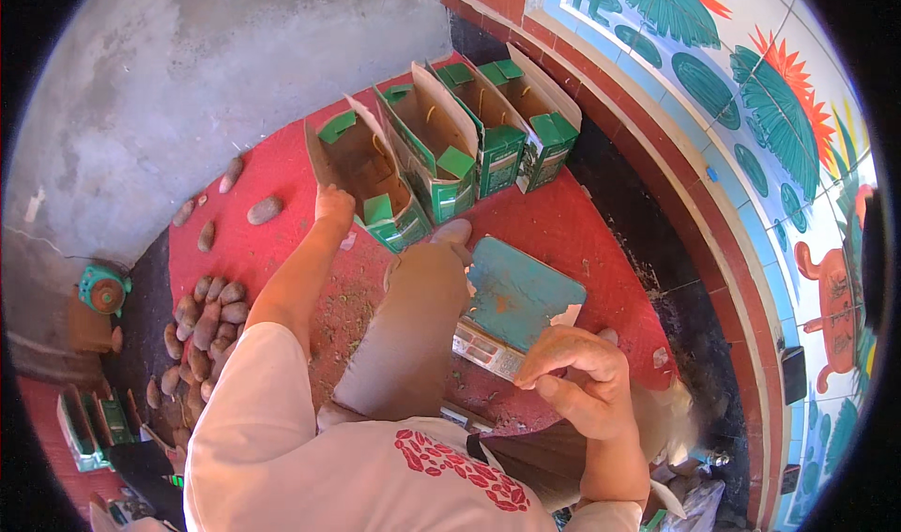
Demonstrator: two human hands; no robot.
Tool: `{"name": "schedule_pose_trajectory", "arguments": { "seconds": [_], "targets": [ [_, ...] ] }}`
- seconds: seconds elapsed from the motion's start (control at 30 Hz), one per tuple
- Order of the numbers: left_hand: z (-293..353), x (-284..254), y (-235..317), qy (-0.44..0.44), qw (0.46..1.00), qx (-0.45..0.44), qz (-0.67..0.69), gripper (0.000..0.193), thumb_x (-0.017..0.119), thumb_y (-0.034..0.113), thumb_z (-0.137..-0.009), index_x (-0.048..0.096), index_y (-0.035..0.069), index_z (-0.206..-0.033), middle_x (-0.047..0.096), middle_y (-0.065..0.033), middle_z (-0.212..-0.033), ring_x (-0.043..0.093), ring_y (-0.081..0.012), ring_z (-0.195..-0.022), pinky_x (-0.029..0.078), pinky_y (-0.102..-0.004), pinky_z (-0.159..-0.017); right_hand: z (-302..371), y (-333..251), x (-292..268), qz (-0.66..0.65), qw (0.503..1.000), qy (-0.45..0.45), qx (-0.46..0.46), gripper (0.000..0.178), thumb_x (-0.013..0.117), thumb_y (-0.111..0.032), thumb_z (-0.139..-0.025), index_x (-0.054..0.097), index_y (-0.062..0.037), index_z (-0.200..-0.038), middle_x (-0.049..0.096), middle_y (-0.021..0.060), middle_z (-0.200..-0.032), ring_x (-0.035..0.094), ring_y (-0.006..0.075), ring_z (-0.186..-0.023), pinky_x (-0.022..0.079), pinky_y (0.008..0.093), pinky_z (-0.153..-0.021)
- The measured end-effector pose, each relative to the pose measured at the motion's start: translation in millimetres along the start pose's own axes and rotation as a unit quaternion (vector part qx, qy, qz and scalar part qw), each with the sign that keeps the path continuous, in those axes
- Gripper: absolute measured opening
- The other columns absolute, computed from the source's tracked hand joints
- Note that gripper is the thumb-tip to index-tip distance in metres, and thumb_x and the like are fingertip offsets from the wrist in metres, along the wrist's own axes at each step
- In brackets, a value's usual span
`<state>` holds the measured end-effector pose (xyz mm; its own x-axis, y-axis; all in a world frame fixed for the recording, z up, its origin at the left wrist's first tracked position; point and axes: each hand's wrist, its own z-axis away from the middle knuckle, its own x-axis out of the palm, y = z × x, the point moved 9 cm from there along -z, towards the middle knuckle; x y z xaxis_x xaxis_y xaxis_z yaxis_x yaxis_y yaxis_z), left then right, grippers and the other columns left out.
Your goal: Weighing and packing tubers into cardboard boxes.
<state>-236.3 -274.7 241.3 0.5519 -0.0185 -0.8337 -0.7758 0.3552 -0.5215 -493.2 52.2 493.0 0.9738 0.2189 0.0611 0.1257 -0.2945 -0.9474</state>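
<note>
My left hand [335,206] is closed on the near left edge of an open green cardboard box [398,224], the leftmost in a row of several. This box holds a few brown shapes that I cannot make out. My right hand [584,382] hovers by the near right corner of a digital scale [516,293] with a worn blue-green platform. Its fingers are curled toward the thumb, and nothing shows in them. The scale's platform carries only dirt stains and peeling patches. My knee, in brown trousers, lies between the box and the scale.
A pile of brown, earthy tubers [208,321] lies on the red mat [282,180] to the left, with several loose ones farther up. More open green boxes [502,147] stand to the right of the held one. A tiled wall curves along the right; a teal round object [103,290] stands far left.
</note>
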Motion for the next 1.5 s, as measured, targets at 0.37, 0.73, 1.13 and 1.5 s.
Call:
{"name": "schedule_pose_trajectory", "arguments": {
  "seconds": [0.37, 0.73, 1.13, 1.5],
  "targets": [
    [79, -1, -31, -0.004, 0.999, 0.001, 0.052, 0.011, 0.06, 0.017, -0.075, 0.071, 0.015, -0.077, 0.069, -0.0054, -0.081, 0.066, -0.0222, -0.083, 0.047, -0.0382, -0.075, -6, 7, -4, 0.068, 0.997, 0.029, 0.008, 0.007, 0.057, 0.003, -0.079, 0.061, -0.0002, -0.083, 0.061, 0.0076, -0.078, 0.056, 0.0155, -0.074, 0.044, 0.0276, -0.068],
    [109, -57, -128, 0.182, 0.961, -0.116, 0.172, 0.013, 0.057, 0.018, -0.078, 0.068, 0.012, -0.082, 0.066, -0.0124, -0.087, 0.065, -0.0283, -0.082, 0.051, -0.04, -0.069, -3, 19, -20, 0.094, 0.99, 0.106, 0.026, 0.004, 0.056, 0.0, -0.082, 0.059, 0.0005, -0.079, 0.061, 0.0071, -0.078, 0.057, 0.0133, -0.072, 0.045, 0.0269, -0.068],
    [205, -258, -188, 0.578, 0.767, -0.146, 0.237, 0.019, 0.057, 0.024, -0.085, 0.062, 0.006, -0.083, 0.062, -0.0134, -0.08, 0.059, -0.0339, -0.076, 0.047, -0.0425, -0.065, 3, 3, -28, 0.085, 0.986, 0.14, -0.023, 0.005, 0.055, -0.002, -0.084, 0.059, 0.0009, -0.083, 0.059, 0.0072, -0.081, 0.057, 0.0126, -0.074, 0.047, 0.0259, -0.067],
    [272, -414, -46, 0.724, 0.647, 0.127, 0.204, 0.014, 0.069, 0.007, -0.068, 0.062, 0.01, -0.079, 0.053, -0.0067, -0.067, 0.056, -0.0255, -0.065, 0.046, -0.0353, -0.057, 33, -7, -110, 0.231, 0.886, 0.386, -0.109, 0.027, 0.05, -0.013, -0.092, 0.053, -0.0019, -0.117, 0.056, 0.0096, -0.11, 0.053, 0.0181, -0.103, 0.042, 0.0297, -0.087]
  ]
}}
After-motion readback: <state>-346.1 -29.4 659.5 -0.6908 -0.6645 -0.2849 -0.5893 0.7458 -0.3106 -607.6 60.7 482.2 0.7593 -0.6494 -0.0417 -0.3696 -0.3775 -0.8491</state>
